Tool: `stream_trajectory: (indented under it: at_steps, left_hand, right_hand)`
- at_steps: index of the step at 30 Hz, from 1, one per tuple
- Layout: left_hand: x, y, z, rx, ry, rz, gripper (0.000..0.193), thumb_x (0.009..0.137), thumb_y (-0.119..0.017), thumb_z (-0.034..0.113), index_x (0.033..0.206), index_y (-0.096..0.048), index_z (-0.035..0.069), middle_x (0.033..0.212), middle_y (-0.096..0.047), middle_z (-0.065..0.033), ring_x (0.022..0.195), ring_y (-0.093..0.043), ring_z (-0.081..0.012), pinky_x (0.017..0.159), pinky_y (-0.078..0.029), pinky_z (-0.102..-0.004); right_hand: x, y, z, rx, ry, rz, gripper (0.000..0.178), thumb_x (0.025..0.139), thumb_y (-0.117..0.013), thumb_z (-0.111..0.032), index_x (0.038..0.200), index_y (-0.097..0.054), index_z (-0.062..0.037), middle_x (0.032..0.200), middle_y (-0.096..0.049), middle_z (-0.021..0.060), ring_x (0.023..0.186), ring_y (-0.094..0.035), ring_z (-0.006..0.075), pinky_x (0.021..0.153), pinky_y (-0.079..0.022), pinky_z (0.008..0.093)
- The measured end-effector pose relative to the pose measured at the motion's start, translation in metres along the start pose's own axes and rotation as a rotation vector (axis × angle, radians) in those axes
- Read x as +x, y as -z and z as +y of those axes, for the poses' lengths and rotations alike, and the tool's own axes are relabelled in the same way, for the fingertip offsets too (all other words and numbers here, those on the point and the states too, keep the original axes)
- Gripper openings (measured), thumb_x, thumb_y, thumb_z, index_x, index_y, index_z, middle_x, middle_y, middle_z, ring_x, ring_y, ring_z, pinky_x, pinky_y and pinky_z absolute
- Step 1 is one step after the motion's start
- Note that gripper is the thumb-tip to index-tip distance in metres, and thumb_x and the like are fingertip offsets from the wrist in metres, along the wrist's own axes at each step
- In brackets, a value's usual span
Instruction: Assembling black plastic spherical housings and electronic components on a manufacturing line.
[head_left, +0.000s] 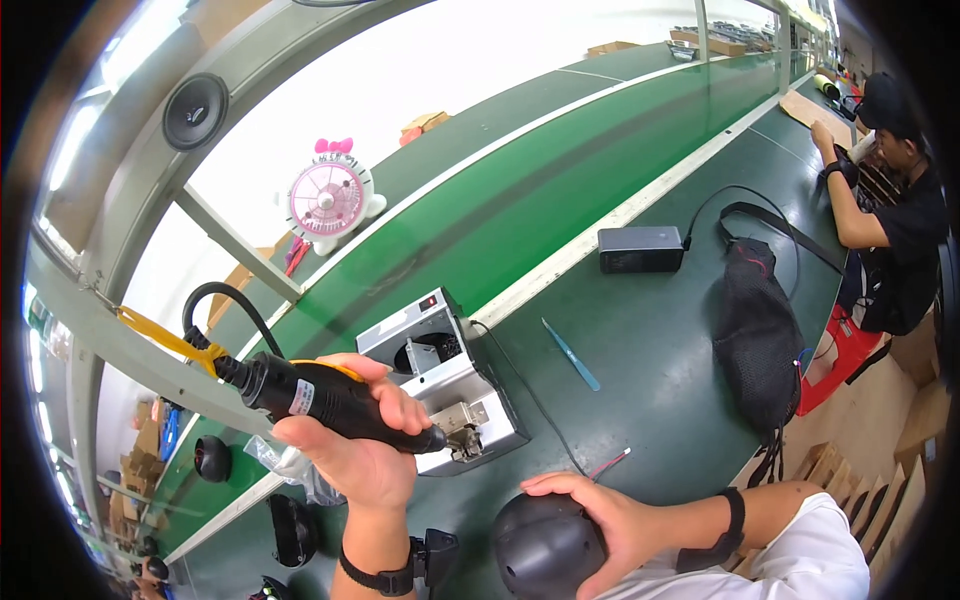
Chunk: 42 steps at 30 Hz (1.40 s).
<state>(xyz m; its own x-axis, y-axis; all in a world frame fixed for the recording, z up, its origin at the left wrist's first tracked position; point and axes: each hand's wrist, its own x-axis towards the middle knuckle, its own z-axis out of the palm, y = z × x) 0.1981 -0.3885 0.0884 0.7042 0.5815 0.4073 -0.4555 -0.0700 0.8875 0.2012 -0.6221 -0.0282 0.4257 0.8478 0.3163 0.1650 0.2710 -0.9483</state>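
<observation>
My left hand [365, 465] is wrapped round a black electric screwdriver [335, 408], which hangs from a yellow cord [165, 335] and has a black cable curving off its back end. The screwdriver's tip reaches the front of a white and black box-like machine [495, 405], probably a screw feeder; whether it touches a screw there is too small to tell. Near the table's front edge, my right hand [625, 530] grips a black rounded shell [545, 545] from its right side. A thin wire with a white connector [625, 453] lies just beyond the shell.
Blue tweezers [572, 355], a grey box [640, 250] with a cable and a black mesh bag [755, 335] lie to the right. A green conveyor belt [450, 245] runs behind; a pink-and-white fan [326, 200] stands past it. Another black shell [292, 530] sits left. A co-worker [900, 210] sits far right.
</observation>
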Motion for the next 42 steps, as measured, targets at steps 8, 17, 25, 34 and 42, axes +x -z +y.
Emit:
stream_trajectory:
  at_steps: [8, 17, 25, 34, 42]
  left_hand:
    - [-0.005, -0.005, 0.002, 0.067, 0.022, -0.009, 0.094, 0.073, -0.034, 0.098, 0.093, -0.053, 0.008, 0.057, -0.045, 0.0007, 0.046, -0.046, -0.0121, 0.047, -0.044, -0.0294]
    - [-0.039, 0.003, 0.054, -0.143, -0.043, -0.04, 0.1, 0.076, -0.041, 0.094, 0.11, -0.058, 0.002, 0.052, -0.044, 0.0015, 0.04, -0.044, -0.0126, 0.038, -0.039, -0.03]
    - [-0.066, 0.008, 0.087, -0.221, -0.13, -0.376, 0.104, 0.069, -0.048, 0.095, 0.114, -0.052, 0.001, 0.063, -0.05, -0.0008, 0.049, -0.048, -0.0142, 0.047, -0.044, -0.0298]
    - [-0.074, 0.019, 0.108, -0.262, -0.083, -0.509, 0.081, 0.081, -0.059, 0.08, 0.113, -0.052, 0.006, 0.073, -0.057, -0.0021, 0.058, -0.054, -0.016, 0.055, -0.048, -0.031]
    - [-0.081, 0.011, 0.098, -0.263, -0.08, -0.509, 0.085, 0.079, -0.062, 0.079, 0.112, -0.053, 0.001, 0.074, -0.059, -0.0071, 0.063, -0.056, -0.0207, 0.06, -0.048, -0.036]
  right_hand:
    - [0.0, 0.0, 0.007, -0.01, 0.001, -0.03, 0.118, 0.058, -0.096, -0.046, 0.148, -0.032, -0.0041, 0.145, -0.04, 0.0207, 0.136, -0.042, 0.0327, 0.111, -0.037, 0.0426]
    - [0.002, -0.002, 0.002, 0.036, -0.024, 0.007, 0.123, 0.054, -0.098, -0.049, 0.148, -0.033, -0.0048, 0.139, -0.048, 0.0162, 0.13, -0.049, 0.0283, 0.109, -0.038, 0.0396]
    - [0.0, -0.005, 0.006, -0.017, 0.039, 0.041, 0.121, 0.053, -0.098, -0.049, 0.147, -0.035, -0.0052, 0.14, -0.046, 0.0164, 0.13, -0.05, 0.03, 0.11, -0.038, 0.0404]
    - [0.0, -0.003, 0.022, 0.024, 0.087, 0.005, 0.124, 0.052, -0.1, -0.044, 0.148, -0.031, -0.0056, 0.15, -0.034, 0.0227, 0.141, -0.036, 0.0355, 0.114, -0.034, 0.0456]
    - [0.001, -0.008, 0.016, 0.009, 0.034, 0.125, 0.114, 0.056, -0.099, -0.036, 0.144, -0.032, -0.0052, 0.145, -0.041, 0.0181, 0.134, -0.045, 0.0287, 0.109, -0.04, 0.0411]
